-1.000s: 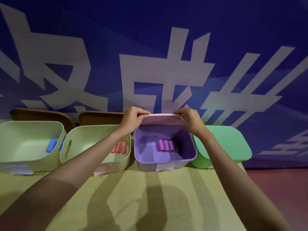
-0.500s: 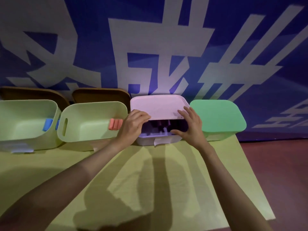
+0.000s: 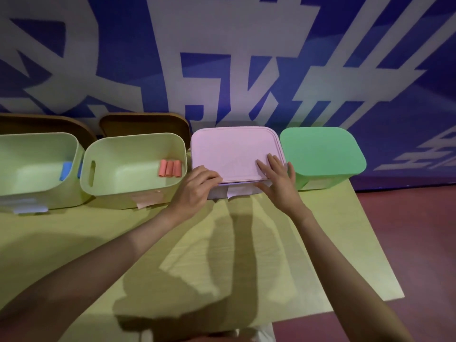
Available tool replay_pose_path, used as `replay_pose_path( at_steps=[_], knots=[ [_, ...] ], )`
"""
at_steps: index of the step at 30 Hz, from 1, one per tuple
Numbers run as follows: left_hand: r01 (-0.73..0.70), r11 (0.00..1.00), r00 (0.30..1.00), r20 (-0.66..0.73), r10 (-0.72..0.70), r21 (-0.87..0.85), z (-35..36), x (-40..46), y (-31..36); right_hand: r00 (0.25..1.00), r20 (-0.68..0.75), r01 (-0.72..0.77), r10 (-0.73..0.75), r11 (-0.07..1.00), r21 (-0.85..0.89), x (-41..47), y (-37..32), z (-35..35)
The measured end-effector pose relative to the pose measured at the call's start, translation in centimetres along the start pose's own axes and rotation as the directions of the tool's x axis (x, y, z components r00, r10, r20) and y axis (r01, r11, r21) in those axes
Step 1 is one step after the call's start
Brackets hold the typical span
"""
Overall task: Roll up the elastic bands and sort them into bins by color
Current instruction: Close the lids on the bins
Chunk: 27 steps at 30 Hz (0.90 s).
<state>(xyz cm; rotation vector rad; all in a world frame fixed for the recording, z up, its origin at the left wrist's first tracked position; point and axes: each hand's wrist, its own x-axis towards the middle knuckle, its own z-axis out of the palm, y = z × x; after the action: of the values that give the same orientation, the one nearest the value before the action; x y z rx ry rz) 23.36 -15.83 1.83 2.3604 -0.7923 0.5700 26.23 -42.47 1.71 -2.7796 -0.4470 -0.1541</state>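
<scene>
**Lid goes down on the purple bin as sorting nears its end**

A person seats a pale pink lid (image 3: 234,151) on the purple bin (image 3: 217,192), third in a row of four along the back of a yellow-green worktop (image 3: 172,243). The left hand (image 3: 197,187) curls its fingers over the lid's near left edge, gripping it, while the right hand (image 3: 278,177) lies released, fingers flat on the lid's near right corner, thumb under the rim. The lid looks nearly level, with only a strip of the bin's front wall and a paper label (image 3: 238,191) showing beneath it; whatever that bin holds is hidden. To the left, an open cream bin (image 3: 133,183) holds three rolled coral elastic bands (image 3: 170,168) against its right wall, and the leftmost bin (image 3: 37,193) shows a blue roll (image 3: 66,171). The green bin (image 3: 320,154) at far right is already covered. Two brown lids (image 3: 145,123) lean behind the open bins. No loose bands are visible on the worktop, so the work appears to be at the closing stage. The next move likely calls for pressing the near edge fully home, then fetching a brown lid.
</scene>
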Motion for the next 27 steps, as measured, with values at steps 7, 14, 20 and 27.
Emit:
replay_pose_path(
  at_steps=[7, 14, 20, 27],
  knots=[
    [-0.014, 1.0, 1.0, -0.003, 0.014, 0.016, -0.1, -0.4, -0.1, 1.0, -0.017, 0.0, 0.0, 1.0, 0.003, -0.3, -0.1, 0.3],
    [-0.06, 0.979, 0.998, -0.005, 0.062, 0.194, 0.0, -1.6, -1.3, 1.0, 0.014, -0.016, 0.017, 0.999, -0.049, -0.2, -0.9, 0.1],
    [-0.101, 0.979, 0.994, -0.014, 0.105, 0.177, -0.1, -1.6, -1.2, 0.992, 0.115, -0.042, 0.055, 0.992, -0.117, -0.6, -2.7, 0.7],
    [-0.064, 0.988, 0.996, -0.046, 0.071, 0.14, -0.3, -1.3, -0.9, 0.988, 0.086, -0.114, 0.125, 0.986, -0.118, -0.8, -3.3, 0.7]
  ],
)
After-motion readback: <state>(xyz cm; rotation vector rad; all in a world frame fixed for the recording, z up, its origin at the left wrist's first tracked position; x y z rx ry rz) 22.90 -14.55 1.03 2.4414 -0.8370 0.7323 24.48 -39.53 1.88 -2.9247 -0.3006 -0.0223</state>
